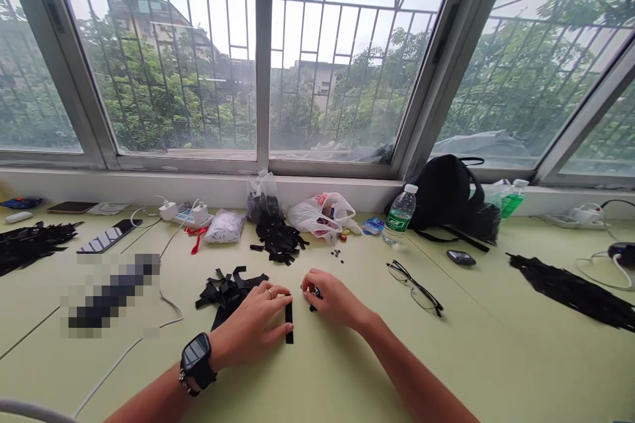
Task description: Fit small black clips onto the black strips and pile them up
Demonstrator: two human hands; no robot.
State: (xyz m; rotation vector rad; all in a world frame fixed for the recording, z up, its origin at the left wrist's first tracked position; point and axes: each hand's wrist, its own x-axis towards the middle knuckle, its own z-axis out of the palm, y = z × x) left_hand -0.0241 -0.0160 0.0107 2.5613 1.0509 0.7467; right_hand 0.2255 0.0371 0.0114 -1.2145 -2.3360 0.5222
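A short black strip (289,325) lies upright in view on the pale green table, and my left hand (253,320) holds it by the edge with thumb and fingertips. Beside it, my right hand (330,297) is closed in a pinch; what sits between its fingertips is too small to make out. Small dark pieces (313,308) show partly under that hand. Left of my left hand is a loose heap of black strips (229,291), partly covered by it. Several small dark round pieces (337,255) lie scattered beyond my right hand.
Behind are another pile of black strips (280,238), a white plastic bag (317,215), a packet of white bits (225,227) and a water bottle (398,218). Eyeglasses (417,287) lie right, near a black backpack (441,195). A white cable (171,307) crosses the left side.
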